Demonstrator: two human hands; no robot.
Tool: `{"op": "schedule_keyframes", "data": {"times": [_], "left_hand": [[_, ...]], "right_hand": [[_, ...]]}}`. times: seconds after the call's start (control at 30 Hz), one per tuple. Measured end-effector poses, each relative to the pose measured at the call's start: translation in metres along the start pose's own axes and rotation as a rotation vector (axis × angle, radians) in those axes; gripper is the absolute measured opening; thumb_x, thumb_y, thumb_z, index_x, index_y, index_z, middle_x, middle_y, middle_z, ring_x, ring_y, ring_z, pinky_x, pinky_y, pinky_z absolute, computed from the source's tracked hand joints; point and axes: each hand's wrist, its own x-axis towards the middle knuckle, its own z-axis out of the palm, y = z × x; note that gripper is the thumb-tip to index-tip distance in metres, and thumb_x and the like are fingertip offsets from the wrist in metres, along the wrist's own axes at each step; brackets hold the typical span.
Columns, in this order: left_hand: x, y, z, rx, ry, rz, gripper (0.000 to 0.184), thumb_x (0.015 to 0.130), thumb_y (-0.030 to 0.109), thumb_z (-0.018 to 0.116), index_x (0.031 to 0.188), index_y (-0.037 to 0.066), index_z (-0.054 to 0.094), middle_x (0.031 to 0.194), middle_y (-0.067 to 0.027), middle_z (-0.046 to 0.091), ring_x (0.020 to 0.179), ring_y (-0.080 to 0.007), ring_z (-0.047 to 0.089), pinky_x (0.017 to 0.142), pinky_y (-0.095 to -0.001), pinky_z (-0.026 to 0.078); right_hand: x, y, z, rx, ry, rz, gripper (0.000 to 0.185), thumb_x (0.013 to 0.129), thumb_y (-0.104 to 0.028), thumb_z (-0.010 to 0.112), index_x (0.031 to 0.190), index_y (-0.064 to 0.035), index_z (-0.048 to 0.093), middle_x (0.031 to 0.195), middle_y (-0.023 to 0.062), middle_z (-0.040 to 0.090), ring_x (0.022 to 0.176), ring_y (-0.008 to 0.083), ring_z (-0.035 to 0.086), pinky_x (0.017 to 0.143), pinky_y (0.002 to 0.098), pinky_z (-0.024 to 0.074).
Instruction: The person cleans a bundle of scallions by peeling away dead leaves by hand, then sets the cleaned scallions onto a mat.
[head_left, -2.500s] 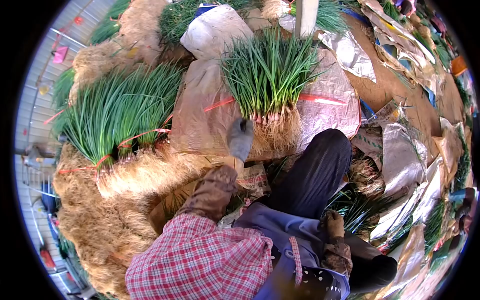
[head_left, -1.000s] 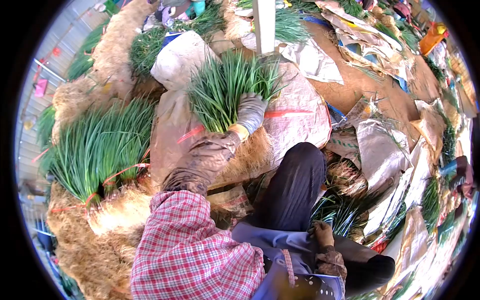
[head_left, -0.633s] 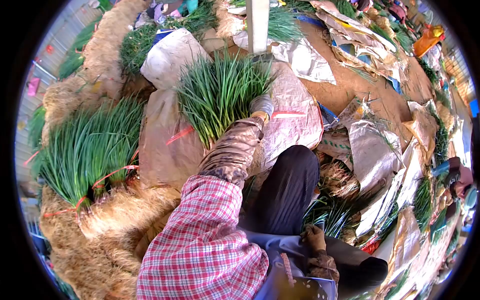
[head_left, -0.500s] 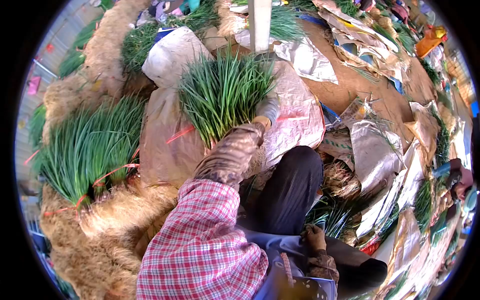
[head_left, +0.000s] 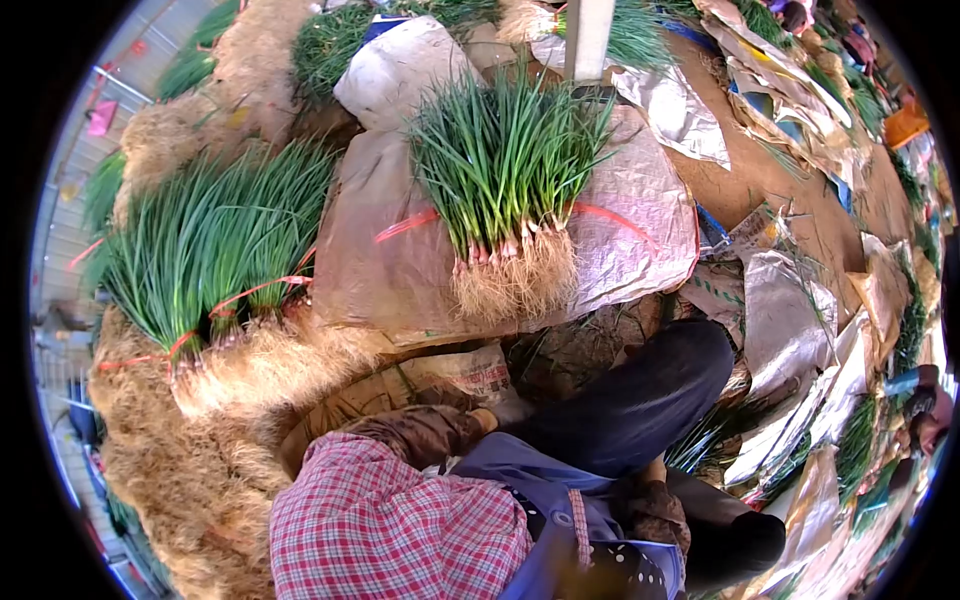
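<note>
A loose bunch of green onions (head_left: 515, 170) lies on a pinkish woven sack (head_left: 370, 270), green tops away from me and pale roots toward me. A pink tie strip (head_left: 620, 225) pokes out on both sides of it. My left hand (head_left: 510, 405), in a greyish glove, is low beside my bent knee, apart from the bunch; its fingers are blurred and partly hidden. My right hand (head_left: 655, 470) is by my leg, mostly covered by the knee and sleeve, so its fingers do not show.
Tied green onion bundles (head_left: 225, 240) rest at the left on a heap of roots (head_left: 190, 490). A white post (head_left: 590, 40) stands behind the sack. White sacks (head_left: 790, 310) and more greens lie at the right. An orange item (head_left: 905, 125) is at the far right.
My left hand has let go of the green onion bunch and drawn back toward my knee. The bunch's roots now show. The view has shifted, and my right hand is more hidden.
</note>
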Motion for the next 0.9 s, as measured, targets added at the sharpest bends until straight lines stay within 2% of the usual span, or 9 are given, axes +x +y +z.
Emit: {"op": "schedule_keyframes", "data": {"times": [0.17, 0.27, 0.3, 0.4, 0.43, 0.47, 0.6, 0.8, 0.9], "left_hand": [[-0.049, -0.059, 0.062, -0.097, 0.167, -0.055, 0.027, 0.084, 0.023, 0.057, 0.109, 0.017, 0.063, 0.092, -0.0124, 0.066, 0.087, -0.0285, 0.063, 0.080, -0.0406, 0.048], [-0.027, -0.089, 0.068, -0.112, 0.517, 0.018, 0.029, 0.084, 0.023, 0.056, 0.112, 0.017, 0.062, 0.096, -0.0121, 0.067, 0.093, -0.0273, 0.063, 0.084, -0.0396, 0.048], [-0.039, 0.000, -0.029, 0.096, 0.023, 0.060, 0.030, 0.085, 0.025, 0.059, 0.113, 0.013, 0.062, 0.101, -0.0153, 0.064, 0.102, -0.0293, 0.059, 0.090, -0.0391, 0.044], [-0.043, 0.064, -0.123, -0.138, 0.198, -0.185, 0.035, 0.082, 0.018, 0.065, 0.117, 0.012, 0.060, 0.097, -0.0105, 0.066, 0.088, -0.0195, 0.062, 0.079, -0.0333, 0.050], [-0.041, 0.047, -0.130, -0.589, 0.289, -0.418, 0.031, 0.085, 0.016, 0.063, 0.115, 0.009, 0.061, 0.097, -0.0071, 0.066, 0.083, -0.0141, 0.061, 0.073, -0.0298, 0.051], [-0.044, 0.051, -0.149, -0.636, 0.482, -0.290, 0.029, 0.086, 0.015, 0.062, 0.113, 0.004, 0.061, 0.096, -0.0076, 0.066, 0.083, -0.0145, 0.060, 0.073, -0.0299, 0.051], [-0.044, 0.044, -0.184, -0.520, 1.097, -0.267, 0.038, 0.085, 0.015, 0.063, 0.119, 0.000, 0.057, 0.105, -0.0115, 0.065, 0.092, -0.0202, 0.060, 0.082, -0.0331, 0.049], [-0.011, 0.008, -0.179, -0.445, 1.389, -0.329, 0.045, 0.084, 0.016, 0.067, 0.124, 0.002, 0.053, 0.116, -0.0115, 0.060, 0.107, -0.0218, 0.055, 0.087, -0.0338, 0.046], [0.019, -0.016, -0.189, -0.528, 1.425, -0.281, 0.050, 0.083, 0.022, 0.067, 0.123, -0.001, 0.051, 0.119, -0.0184, 0.058, 0.110, -0.0281, 0.056, 0.092, -0.0374, 0.044]], "right_hand": [[0.016, 0.001, -0.004, 0.359, 0.133, 0.135, 0.039, 0.090, -0.009, 0.050, 0.128, -0.0011, 0.047, 0.126, 0.0120, 0.055, 0.111, 0.0268, 0.054, 0.094, 0.0313, 0.0421], [0.042, 0.010, -0.022, 0.642, 0.510, 0.000, 0.038, 0.092, -0.007, 0.048, 0.129, 0.0003, 0.046, 0.126, 0.0148, 0.054, 0.110, 0.0260, 0.054, 0.093, 0.0321, 0.0425], [0.045, 0.009, -0.039, 0.690, 0.664, -0.070, 0.038, 0.092, -0.007, 0.048, 0.129, 0.0008, 0.046, 0.126, 0.0157, 0.054, 0.109, 0.0258, 0.054, 0.093, 0.0324, 0.0426], [0.027, -0.064, -0.125, 0.509, 0.981, -0.126, 0.045, 0.088, 0.003, 0.055, 0.131, 0.0000, 0.045, 0.130, 0.0157, 0.050, 0.111, 0.0242, 0.054, 0.085, 0.0309, 0.0496], [0.014, -0.110, -0.150, 0.483, 1.049, -0.312, 0.044, 0.088, 0.003, 0.054, 0.131, 0.0000, 0.045, 0.130, 0.0157, 0.051, 0.111, 0.0229, 0.054, 0.084, 0.0284, 0.0495], [0.003, -0.156, -0.166, 0.454, 1.111, -0.502, 0.043, 0.088, 0.004, 0.053, 0.130, 0.0000, 0.046, 0.130, 0.0156, 0.051, 0.112, 0.0217, 0.055, 0.083, 0.0259, 0.0495], [0.000, -0.272, -0.184, 0.242, 0.800, -0.865, 0.043, 0.087, 0.006, 0.052, 0.129, -0.0017, 0.048, 0.126, 0.0160, 0.054, 0.112, 0.0231, 0.055, 0.084, 0.0296, 0.0479], [0.122, -0.325, -0.113, 0.245, 0.159, -0.645, 0.052, 0.089, -0.014, 0.061, 0.133, 0.0025, 0.040, 0.130, 0.0157, 0.050, 0.119, 0.0198, 0.047, 0.093, 0.0291, 0.0440], [0.186, -0.336, -0.088, 0.692, 0.098, -0.317, 0.053, 0.091, -0.024, 0.061, 0.131, 0.0041, 0.040, 0.125, 0.0147, 0.053, 0.118, 0.0194, 0.047, 0.094, 0.0307, 0.0426]]}}
